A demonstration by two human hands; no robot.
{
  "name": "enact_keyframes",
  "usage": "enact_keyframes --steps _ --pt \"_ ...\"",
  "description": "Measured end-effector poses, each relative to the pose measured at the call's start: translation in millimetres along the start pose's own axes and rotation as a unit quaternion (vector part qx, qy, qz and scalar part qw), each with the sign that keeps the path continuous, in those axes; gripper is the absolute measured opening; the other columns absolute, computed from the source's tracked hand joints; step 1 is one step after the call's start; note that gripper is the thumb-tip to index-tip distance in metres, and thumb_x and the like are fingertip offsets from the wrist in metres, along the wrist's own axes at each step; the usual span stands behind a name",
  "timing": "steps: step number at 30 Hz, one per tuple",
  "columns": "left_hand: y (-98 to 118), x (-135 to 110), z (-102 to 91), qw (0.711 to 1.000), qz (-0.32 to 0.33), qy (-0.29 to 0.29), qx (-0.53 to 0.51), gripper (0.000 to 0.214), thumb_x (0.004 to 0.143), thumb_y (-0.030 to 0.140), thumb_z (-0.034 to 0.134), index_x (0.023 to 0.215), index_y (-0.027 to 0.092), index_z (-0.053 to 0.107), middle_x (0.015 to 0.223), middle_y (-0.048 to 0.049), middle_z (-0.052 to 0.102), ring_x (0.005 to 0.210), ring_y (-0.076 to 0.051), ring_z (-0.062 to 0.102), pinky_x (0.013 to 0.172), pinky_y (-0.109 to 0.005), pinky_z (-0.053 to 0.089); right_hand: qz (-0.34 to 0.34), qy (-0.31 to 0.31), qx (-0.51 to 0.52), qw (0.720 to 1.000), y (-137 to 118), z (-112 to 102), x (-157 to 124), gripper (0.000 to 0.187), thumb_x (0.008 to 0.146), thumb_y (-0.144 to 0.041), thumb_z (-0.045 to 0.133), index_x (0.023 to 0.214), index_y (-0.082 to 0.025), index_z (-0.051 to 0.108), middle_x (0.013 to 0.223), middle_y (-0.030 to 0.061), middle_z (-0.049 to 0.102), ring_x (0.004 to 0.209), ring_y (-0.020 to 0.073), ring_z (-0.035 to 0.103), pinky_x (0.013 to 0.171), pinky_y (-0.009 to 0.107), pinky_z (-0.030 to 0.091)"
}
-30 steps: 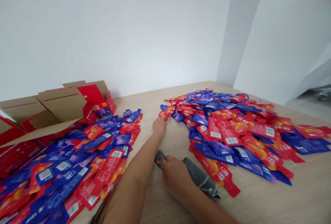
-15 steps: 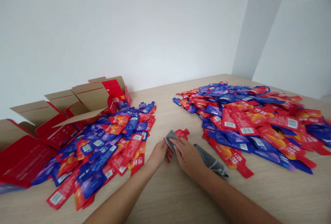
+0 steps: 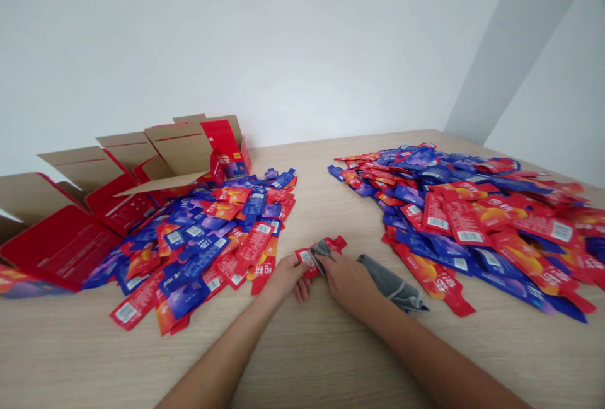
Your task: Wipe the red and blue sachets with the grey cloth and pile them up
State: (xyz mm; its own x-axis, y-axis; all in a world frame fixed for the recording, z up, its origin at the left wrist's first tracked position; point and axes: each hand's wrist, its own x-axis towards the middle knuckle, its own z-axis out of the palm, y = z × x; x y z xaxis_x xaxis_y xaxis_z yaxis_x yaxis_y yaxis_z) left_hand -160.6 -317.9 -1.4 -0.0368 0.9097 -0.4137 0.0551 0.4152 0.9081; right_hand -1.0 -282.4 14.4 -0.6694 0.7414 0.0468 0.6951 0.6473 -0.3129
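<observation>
A red sachet (image 3: 305,256) with a barcode lies between my hands at the middle of the table. My left hand (image 3: 287,278) grips its left end, thumb on top and the other fingers curled beneath. Bunched under the fingers of my right hand (image 3: 350,282) is a grey cloth (image 3: 393,284), pressed onto the sachet's upper face. The cloth's longer part trails out on the table to the right of that hand. Beyond the cloth, the sachet's narrow red spout end pokes out. My right hand's fingertips are partly hidden in the folds.
A pile of red and blue sachets (image 3: 255,248) spreads on the left, against open red cardboard boxes (image 3: 61,242). Another, larger sachet pile (image 3: 466,217) covers the right side. Wooden tabletop (image 3: 316,188) shows between the piles, with a white wall (image 3: 302,50) behind.
The camera view has shifted, so boxes and piles sit farther right. My right hand has slid the cloth along the sachet away from my left hand, uncovering the barcode end.
</observation>
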Motion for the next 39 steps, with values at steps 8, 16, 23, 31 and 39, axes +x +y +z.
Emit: enact_keyframes --steps 8,16,23,31,39 --pt "-3.2 -1.3 5.1 0.999 0.033 0.020 0.022 0.029 0.075 0.048 0.049 0.073 0.019 0.045 0.043 0.0058 0.051 0.030 -0.010 0.048 0.031 -0.018 0.034 0.076 -0.005 0.008 0.997 2.7 -2.5 6.8 0.047 0.086 -0.014 0.030 0.129 -0.024 0.046 0.110 0.0103 0.060 0.093 0.0202 0.059 0.076 0.031 0.044" --pt "6.1 -18.3 -10.2 0.823 0.262 0.124 0.488 0.024 0.084 0.018 0.042 0.101 0.021 0.059 0.085 -0.0061 0.063 0.075 -0.016 0.061 0.069 -0.026 0.047 0.081 0.259 0.147 0.951 32.5 -16.8 -2.3 0.044 0.091 -0.024 0.023 0.131 -0.018 0.042 0.122 0.0101 0.056 0.112 0.0199 0.050 0.093 0.034 0.039" --pt "12.4 -19.5 -7.1 0.703 0.271 0.051 0.655 0.026 0.088 0.017 0.037 0.101 0.018 0.059 0.082 -0.0070 0.060 0.080 -0.019 0.059 0.070 -0.027 0.045 0.021 -0.005 0.028 0.999 0.1 -8.8 -4.1 0.040 0.087 -0.021 0.034 0.120 -0.025 0.056 0.107 0.0081 0.063 0.094 0.0186 0.059 0.078 0.028 0.044" --pt "9.4 -13.0 -6.9 0.777 0.274 0.070 0.562 0.027 0.088 0.020 0.036 0.094 0.019 0.062 0.080 -0.0054 0.060 0.074 -0.016 0.057 0.069 -0.025 0.042 0.134 0.014 -0.025 0.991 29.1 -11.2 8.4 0.040 0.088 -0.021 0.033 0.119 -0.024 0.056 0.105 0.0079 0.066 0.091 0.0190 0.062 0.074 0.028 0.044" --pt "27.2 -7.1 -58.6 0.946 0.221 0.236 0.022 0.026 0.075 0.031 0.057 0.053 0.017 0.055 0.046 0.0018 0.052 0.041 -0.009 0.048 0.045 -0.019 0.038 0.116 0.090 0.069 0.987 35.0 -7.6 3.7 0.038 0.090 -0.019 0.032 0.118 -0.019 0.057 0.112 0.0070 0.064 0.101 0.0166 0.059 0.086 0.026 0.042"
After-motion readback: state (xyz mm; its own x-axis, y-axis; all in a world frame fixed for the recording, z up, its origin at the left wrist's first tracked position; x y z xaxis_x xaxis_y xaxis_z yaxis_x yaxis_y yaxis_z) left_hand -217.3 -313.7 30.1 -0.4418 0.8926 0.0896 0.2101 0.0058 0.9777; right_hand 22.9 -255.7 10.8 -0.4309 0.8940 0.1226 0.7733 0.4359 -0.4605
